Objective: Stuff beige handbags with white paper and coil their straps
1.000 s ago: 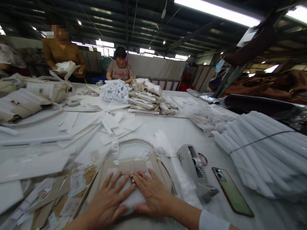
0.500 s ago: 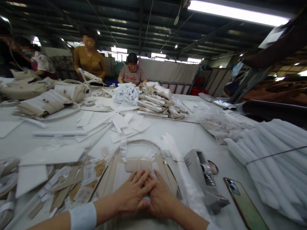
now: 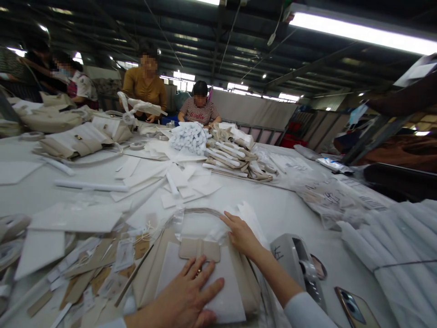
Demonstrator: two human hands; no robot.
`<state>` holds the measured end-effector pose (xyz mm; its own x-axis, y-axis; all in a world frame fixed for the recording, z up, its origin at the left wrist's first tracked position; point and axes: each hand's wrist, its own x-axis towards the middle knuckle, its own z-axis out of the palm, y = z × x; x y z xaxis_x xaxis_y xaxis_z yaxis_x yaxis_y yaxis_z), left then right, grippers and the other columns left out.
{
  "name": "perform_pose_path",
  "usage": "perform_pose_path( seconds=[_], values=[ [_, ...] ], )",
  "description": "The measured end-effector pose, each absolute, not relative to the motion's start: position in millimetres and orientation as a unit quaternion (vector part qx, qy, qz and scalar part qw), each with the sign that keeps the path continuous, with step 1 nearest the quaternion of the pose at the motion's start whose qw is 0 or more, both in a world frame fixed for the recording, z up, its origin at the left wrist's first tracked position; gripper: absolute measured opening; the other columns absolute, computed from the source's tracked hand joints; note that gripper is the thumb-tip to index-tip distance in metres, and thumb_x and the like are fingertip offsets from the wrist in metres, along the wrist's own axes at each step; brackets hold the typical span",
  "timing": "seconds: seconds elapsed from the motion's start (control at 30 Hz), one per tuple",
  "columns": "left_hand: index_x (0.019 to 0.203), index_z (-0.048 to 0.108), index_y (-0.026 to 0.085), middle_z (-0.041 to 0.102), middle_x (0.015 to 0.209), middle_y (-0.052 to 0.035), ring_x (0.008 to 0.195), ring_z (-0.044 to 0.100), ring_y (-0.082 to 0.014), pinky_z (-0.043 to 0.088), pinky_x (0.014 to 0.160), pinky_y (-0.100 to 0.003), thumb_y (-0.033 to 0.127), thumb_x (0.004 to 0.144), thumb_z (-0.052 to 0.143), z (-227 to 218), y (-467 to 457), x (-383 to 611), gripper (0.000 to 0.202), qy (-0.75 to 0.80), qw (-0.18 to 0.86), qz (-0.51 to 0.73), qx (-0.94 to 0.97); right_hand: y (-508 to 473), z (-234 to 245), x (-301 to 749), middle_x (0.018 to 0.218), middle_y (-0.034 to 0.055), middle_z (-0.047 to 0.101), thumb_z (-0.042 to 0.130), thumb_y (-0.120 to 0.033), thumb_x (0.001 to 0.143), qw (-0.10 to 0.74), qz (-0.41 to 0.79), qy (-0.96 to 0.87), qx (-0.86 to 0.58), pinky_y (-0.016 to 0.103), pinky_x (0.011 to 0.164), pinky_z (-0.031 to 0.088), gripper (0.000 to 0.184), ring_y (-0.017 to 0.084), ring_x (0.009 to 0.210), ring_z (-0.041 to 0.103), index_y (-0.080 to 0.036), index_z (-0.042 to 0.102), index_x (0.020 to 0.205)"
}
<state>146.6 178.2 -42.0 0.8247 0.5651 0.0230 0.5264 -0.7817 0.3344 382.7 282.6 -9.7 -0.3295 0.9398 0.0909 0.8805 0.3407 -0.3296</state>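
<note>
We've a bare strip of bench [image 3: 247, 189] btwn the bag [image 3: 246, 284] & the bag stack [image 3: 234, 157]. L of the bag we're blocked: loose strips [image 3: 81, 284] & tags [image 3: 125, 254] sit just beside it, w/ white sheets [image 3: 75, 216] farther back. Our R hand [image 3: 241, 234] & forearm [image 3: 276, 273] cut across btwn bag & tape dispenser [image 3: 288, 255]. Btwn dispenser & foam bundle [image 3: 403, 253] we get a narrow gap, phone [image 3: 353, 307] lying at its near end.

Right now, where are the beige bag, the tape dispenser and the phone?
Beige bag [image 3: 200, 248]: head view, on its front tab.
Tape dispenser [image 3: 287, 253]: head view, on its grey body.
Phone [image 3: 353, 307]: head view, on its camera block.
</note>
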Motion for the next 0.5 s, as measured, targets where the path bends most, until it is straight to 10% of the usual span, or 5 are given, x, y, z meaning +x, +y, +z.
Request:
perform_pose_path(
  seconds=[0.07,0.23,0.5],
  values=[
    [0.148,0.014,0.035,0.017,0.154,-0.0134,0.137,0.022,-0.0441,0.029,0.104,-0.065,0.047,0.090,0.050,-37,180,147,0.069,0.287,0.169,0.045,0.942,299,-16,377,0.141,0.0100,0.046,0.050,0.003,0.063,0.066,0.120,-0.815,-0.563,0.042,0.103,0.033,0.069,0.026,0.126,0.044,-0.024,0.054,0.127],
    [0.148,0.017,0.033,0.024,0.151,-0.0170,0.135,0.025,-0.0453,0.031,0.102,-0.067,0.055,0.092,0.042,-36,183,147,0.065,0.277,0.163,0.044,0.946,320,-30,366,0.087,0.0114,0.070,0.050,-0.013,0.077,0.080,0.167,-0.757,-0.627,0.041,0.092,0.038,0.019,0.026,0.095,0.060,-0.018,0.067,0.083],
    [0.148,0.018,0.033,0.024,0.152,-0.0158,0.136,0.024,-0.0454,0.030,0.102,-0.067,0.059,0.091,0.038,-33,185,145,0.065,0.278,0.196,0.047,0.939,329,-19,370,0.091,0.0089,0.068,0.031,-0.021,0.081,0.208,0.357,-0.618,-0.669,0.027,0.068,0.048,0.036,0.017,0.085,0.064,-0.015,0.051,0.111]
  ],
)
